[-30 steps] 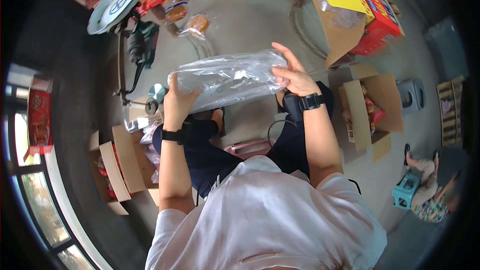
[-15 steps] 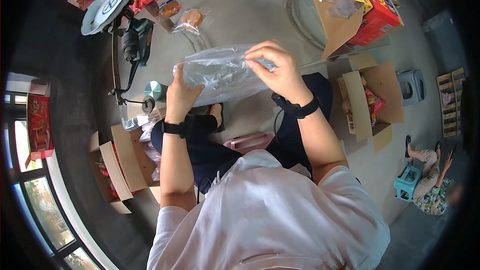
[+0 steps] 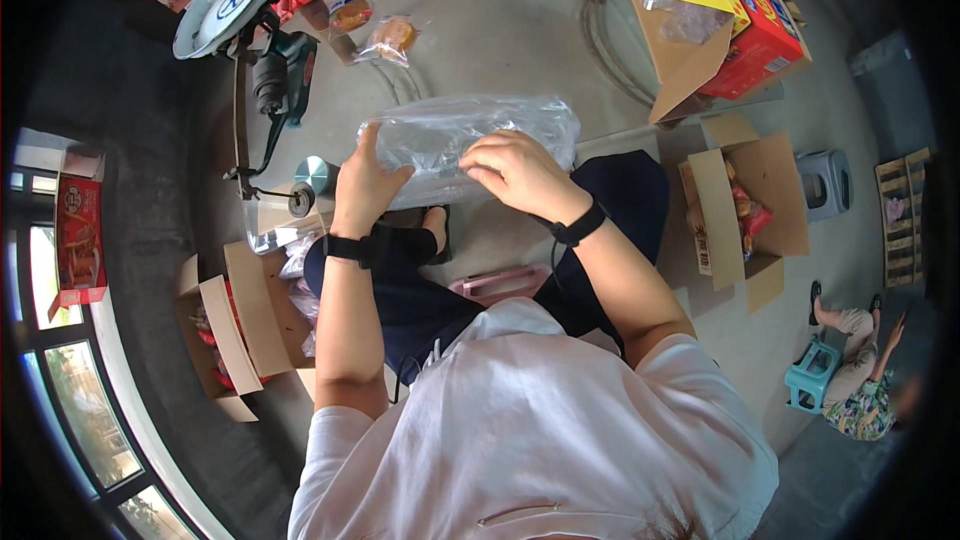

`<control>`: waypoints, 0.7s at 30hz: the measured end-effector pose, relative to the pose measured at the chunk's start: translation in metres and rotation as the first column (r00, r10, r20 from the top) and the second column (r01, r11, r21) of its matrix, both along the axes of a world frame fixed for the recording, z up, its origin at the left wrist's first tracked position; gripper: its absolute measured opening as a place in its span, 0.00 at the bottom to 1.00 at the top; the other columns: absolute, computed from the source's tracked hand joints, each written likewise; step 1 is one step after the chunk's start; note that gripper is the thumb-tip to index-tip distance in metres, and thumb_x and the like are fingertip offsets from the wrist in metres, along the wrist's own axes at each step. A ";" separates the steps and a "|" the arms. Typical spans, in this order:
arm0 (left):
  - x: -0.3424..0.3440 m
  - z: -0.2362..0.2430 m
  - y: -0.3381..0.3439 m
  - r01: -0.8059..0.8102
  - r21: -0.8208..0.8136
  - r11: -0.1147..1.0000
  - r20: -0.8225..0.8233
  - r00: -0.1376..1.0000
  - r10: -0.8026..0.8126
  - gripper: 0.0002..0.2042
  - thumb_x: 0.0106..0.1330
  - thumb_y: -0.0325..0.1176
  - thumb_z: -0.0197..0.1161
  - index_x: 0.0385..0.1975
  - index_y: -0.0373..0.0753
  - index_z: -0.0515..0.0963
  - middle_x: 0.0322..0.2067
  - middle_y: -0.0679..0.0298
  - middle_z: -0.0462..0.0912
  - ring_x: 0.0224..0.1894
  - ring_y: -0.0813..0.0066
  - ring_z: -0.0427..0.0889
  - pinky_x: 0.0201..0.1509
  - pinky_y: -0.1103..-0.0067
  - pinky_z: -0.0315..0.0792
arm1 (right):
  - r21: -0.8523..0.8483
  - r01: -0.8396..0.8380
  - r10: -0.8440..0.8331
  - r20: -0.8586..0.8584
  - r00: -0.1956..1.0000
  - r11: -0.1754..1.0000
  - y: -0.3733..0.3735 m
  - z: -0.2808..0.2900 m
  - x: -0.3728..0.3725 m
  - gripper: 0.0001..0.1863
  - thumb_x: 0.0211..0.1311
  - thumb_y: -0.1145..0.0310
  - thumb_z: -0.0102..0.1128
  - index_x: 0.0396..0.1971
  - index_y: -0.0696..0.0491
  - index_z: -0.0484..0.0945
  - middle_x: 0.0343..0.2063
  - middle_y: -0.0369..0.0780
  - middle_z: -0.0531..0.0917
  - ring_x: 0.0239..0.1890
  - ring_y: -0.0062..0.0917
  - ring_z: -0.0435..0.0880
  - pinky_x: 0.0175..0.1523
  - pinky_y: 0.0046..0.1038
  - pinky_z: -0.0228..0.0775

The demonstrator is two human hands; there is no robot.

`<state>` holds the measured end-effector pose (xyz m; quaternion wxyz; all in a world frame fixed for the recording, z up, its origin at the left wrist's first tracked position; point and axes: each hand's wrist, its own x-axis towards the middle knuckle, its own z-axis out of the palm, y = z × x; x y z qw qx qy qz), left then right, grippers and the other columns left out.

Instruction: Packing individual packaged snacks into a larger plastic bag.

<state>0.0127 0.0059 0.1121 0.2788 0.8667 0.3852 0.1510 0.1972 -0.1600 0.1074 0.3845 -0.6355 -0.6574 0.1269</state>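
A clear plastic bag (image 3: 425,145) is spread out above the near edge of the glass table. My left hand (image 3: 365,190) holds its left end, the thumb apart from the raised fingers. In front of the bag's middle is my right hand (image 3: 520,170), its fingertips drawn together in a pinch; whether they grip the film cannot be made out. The bag's far right part reaches past that hand. Beyond it on the table lies a wrapped round bun or cake (image 3: 393,37), with another packed snack (image 3: 352,13) further back.
A balance scale with a white pan (image 3: 228,8) stands at the left. Open cartons sit at right (image 3: 775,200) and lower left (image 3: 262,305), holding packaged goods. A red box (image 3: 750,15) is at the back right. Another person sits on a blue stool (image 3: 812,375).
My right hand has moved down and left from the bag's upper edge. The bag now stretches further right, behind that hand. My left hand has stayed nearly in place.
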 end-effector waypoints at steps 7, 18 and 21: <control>-0.002 0.023 0.005 0.104 0.222 0.970 -0.237 0.970 -0.050 0.33 0.45 0.36 0.74 0.55 0.41 0.72 0.33 0.51 0.81 0.36 0.54 0.82 0.42 0.66 0.76 | -0.164 0.205 -0.152 0.291 0.945 0.965 0.025 -0.043 0.028 0.34 0.41 0.64 0.75 0.55 0.45 0.76 0.54 0.38 0.77 0.61 0.34 0.69 0.63 0.43 0.57; 0.075 0.034 -0.021 0.463 0.177 0.868 -0.092 0.886 -0.454 0.13 0.55 0.26 0.64 0.42 0.38 0.79 0.42 0.52 0.80 0.46 0.52 0.79 0.50 0.66 0.72 | -0.261 0.287 -0.170 0.393 0.904 0.922 0.065 -0.069 0.029 0.55 0.30 0.57 0.81 0.66 0.38 0.62 0.66 0.46 0.63 0.69 0.43 0.56 0.68 0.58 0.45; 0.073 -0.017 0.009 0.377 0.149 0.914 -0.388 0.873 -0.296 0.29 0.50 0.30 0.70 0.56 0.46 0.72 0.53 0.50 0.73 0.54 0.49 0.74 0.57 0.65 0.71 | -0.259 0.303 -0.182 0.403 0.897 0.917 0.073 -0.069 0.039 0.59 0.27 0.54 0.82 0.67 0.38 0.60 0.66 0.47 0.61 0.70 0.43 0.54 0.69 0.57 0.44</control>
